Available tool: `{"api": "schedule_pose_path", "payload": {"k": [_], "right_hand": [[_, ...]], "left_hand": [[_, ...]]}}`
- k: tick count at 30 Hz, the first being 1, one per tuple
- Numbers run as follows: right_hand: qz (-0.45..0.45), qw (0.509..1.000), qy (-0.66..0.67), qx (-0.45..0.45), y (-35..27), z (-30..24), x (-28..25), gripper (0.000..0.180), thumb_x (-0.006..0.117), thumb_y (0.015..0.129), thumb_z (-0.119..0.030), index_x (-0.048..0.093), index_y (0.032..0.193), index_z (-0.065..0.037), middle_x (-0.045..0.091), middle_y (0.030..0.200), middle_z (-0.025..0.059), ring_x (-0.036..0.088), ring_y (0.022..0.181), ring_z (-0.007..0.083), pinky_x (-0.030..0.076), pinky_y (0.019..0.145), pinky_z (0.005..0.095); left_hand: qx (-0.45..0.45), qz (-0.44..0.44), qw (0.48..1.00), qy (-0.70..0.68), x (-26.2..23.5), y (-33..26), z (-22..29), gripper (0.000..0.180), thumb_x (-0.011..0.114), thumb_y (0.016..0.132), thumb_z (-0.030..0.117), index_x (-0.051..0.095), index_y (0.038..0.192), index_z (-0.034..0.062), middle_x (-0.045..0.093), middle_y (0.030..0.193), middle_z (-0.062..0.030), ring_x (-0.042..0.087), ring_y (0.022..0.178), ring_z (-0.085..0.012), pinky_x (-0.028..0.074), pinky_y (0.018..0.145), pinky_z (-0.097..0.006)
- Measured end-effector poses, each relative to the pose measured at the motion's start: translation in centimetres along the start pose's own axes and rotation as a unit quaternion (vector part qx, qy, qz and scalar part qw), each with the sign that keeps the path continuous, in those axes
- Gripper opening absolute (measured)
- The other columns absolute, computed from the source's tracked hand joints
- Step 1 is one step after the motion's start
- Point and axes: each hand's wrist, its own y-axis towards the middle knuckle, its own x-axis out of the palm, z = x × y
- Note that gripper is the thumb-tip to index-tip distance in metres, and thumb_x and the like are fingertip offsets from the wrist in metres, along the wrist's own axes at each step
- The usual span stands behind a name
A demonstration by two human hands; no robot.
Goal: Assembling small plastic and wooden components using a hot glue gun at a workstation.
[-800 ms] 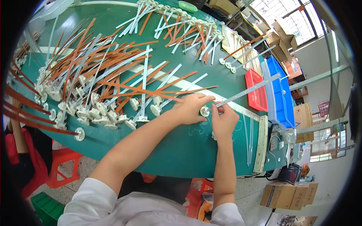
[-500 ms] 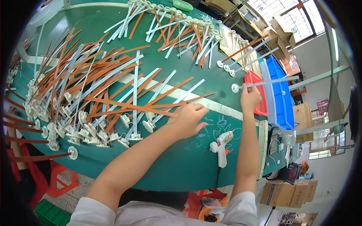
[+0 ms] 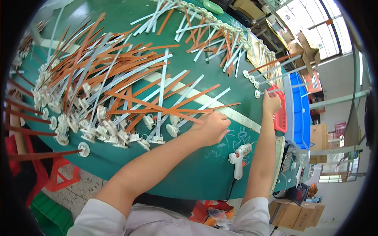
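My right hand (image 3: 271,103) pinches a pale strip with a round white base (image 3: 258,94), held at the right side of the green table. That base sits just nearer to me than a short row of similar round bases (image 3: 251,79) with brown and pale strips. My left hand (image 3: 212,129) is curled at the table's middle, beside the tips of brown strips (image 3: 169,112) from the big pile; whatever its fingers grip is hidden. Between my forearms lies a white glue gun (image 3: 238,157) with its cord toward me.
Brown and pale strips with white fittings (image 3: 114,131) heap across the left. More strips lie along the far edge (image 3: 220,39). A red basket (image 3: 280,114) and a blue crate (image 3: 301,114) stand at the right. Another person's arm (image 3: 15,118) shows at far left.
My right hand has brought the pale strip's round base closer to the row of bases. My left hand stays curled by the brown strips. The whole view has shifted slightly.
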Motion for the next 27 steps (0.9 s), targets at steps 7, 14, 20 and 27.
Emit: {"api": "schedule_pose_path", "payload": {"k": [7,14,20,27], "right_hand": [[-0.085,0.990,0.084,-0.072,-8.1,-8.0,-8.1,0.022,0.073,0.089,-0.022,0.072,0.103,-0.006,0.076,0.088,0.0113,0.073,0.080,0.0234,0.056,0.071,0.0353],[-0.258,0.797,0.262,-0.480,-19.7,-26.5,-14.6,0.016,0.069,0.090,-0.013,0.069,0.102,-0.002,0.071,0.097,0.0141,0.066,0.086,0.0340,0.053,0.076,0.0411],[-0.322,0.772,0.241,-0.492,-24.3,-34.2,-14.5,0.025,0.073,0.086,-0.015,0.069,0.107,-0.001,0.070,0.103,0.0157,0.063,0.101,0.0359,0.051,0.085,0.0440],[-0.225,0.700,0.335,-0.589,-25.5,-39.2,-13.7,0.024,0.074,0.079,-0.006,0.072,0.103,-0.009,0.069,0.093,0.0077,0.062,0.092,0.0299,0.053,0.081,0.0404]], "left_hand": [[-0.086,-0.053,0.995,-0.011,-1.0,0.3,0.6,0.017,0.066,0.090,0.022,0.066,0.088,0.0056,0.067,0.097,-0.0104,0.064,0.096,-0.0329,0.055,0.080,-0.046],[0.084,0.036,0.969,-0.230,5.8,-0.9,-3.6,0.027,0.056,0.098,0.026,0.066,0.116,0.0086,0.063,0.127,-0.0110,0.059,0.119,-0.0256,0.047,0.099,-0.045],[0.012,-0.079,0.994,0.077,0.6,-0.1,1.3,0.048,0.054,0.098,0.039,0.067,0.073,0.0006,0.065,0.072,-0.0178,0.066,0.073,-0.0413,0.054,0.065,-0.052],[0.024,-0.062,0.995,0.074,0.3,-0.3,1.1,0.048,0.054,0.099,0.038,0.068,0.074,-0.0002,0.066,0.076,-0.0177,0.067,0.074,-0.0409,0.055,0.068,-0.052]]}}
